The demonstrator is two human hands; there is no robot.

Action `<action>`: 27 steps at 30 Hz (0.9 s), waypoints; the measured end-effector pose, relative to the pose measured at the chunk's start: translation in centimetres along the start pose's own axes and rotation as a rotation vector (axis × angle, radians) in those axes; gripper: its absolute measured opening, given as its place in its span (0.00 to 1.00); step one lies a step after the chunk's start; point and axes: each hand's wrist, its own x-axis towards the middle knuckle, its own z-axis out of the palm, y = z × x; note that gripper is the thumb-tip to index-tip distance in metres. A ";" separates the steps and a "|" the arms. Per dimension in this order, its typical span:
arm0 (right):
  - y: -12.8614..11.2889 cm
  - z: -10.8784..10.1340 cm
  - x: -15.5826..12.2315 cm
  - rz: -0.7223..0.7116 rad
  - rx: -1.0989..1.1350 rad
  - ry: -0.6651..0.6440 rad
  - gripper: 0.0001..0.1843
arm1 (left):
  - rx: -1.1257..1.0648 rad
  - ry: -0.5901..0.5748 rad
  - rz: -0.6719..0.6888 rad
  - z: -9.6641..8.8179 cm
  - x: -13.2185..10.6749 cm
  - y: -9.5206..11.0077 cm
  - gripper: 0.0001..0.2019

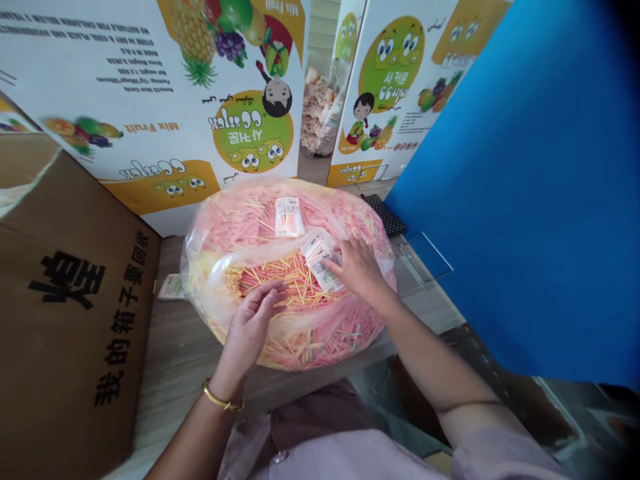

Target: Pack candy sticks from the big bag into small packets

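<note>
A large clear plastic bag [220, 200] full of thin pink and yellow sticks lies in front of me, its mouth spread around the loose sticks [300, 280]. Over the left part of that opening is my left hand [254, 317], fingers loosely bent and slightly apart, with nothing visible in them. My right hand [361, 267] reaches over the small printed packets [320, 263] at the opening's right side. Its thumb and fingers are apart at the packets' edge. Another small packet [289, 217] rests farther back on the bag.
White printed cartons [165, 133] stand behind the bag. At left is a brown cardboard box [65, 347]; a blue panel [540, 200] rises at right. A small packet [173, 287] and a black dotted object [385, 215] lie on the grey tabletop [167, 347].
</note>
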 end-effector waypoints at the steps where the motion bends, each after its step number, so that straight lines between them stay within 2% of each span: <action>1: 0.5 0.4 -0.7 0.031 0.012 -0.005 0.12 | 0.004 -0.006 0.005 0.1 0.0 0.0 0.21; 4: 1.6 0.9 -1.2 0.056 0.077 -0.030 0.10 | 0.012 -0.009 0.021 0.1 -0.2 0.1 0.21; 8: 2.0 0.0 -0.8 -0.027 0.038 -0.035 0.19 | 0.027 0.027 0.032 -0.1 -0.5 0.0 0.21; 12: 1.7 -1.8 -1.0 -0.033 0.086 0.107 0.21 | 0.036 0.046 0.035 -0.2 -0.6 -0.1 0.21; 14: 1.0 -2.9 -1.3 0.014 0.191 0.200 0.20 | 0.043 0.045 0.054 0.0 -0.7 0.1 0.21; 16: -0.4 -4.0 -1.7 0.083 0.361 0.197 0.20 | 0.039 0.034 0.085 0.5 -0.9 0.5 0.21; 18: -2.4 -4.6 -2.0 0.090 0.563 0.040 0.21 | 0.011 0.005 0.104 1.0 -1.1 0.7 0.24; 21: -5.3 -4.2 -2.3 -0.067 0.764 -0.317 0.21 | -0.036 -0.086 0.080 1.2 -1.1 0.7 0.26; 23: -6.6 -3.2 -1.7 -0.158 0.799 -0.487 0.20 | -0.058 -0.080 0.050 0.6 -0.9 0.3 0.22; 25: -7.1 -1.9 -0.5 -0.189 0.735 -0.544 0.18 | -0.102 0.009 0.031 -0.4 -0.7 -0.2 0.22; 27: -7.3 -0.5 1.4 -0.211 0.578 -0.538 0.15 | -0.146 0.107 0.042 -1.4 -0.5 -0.5 0.23</action>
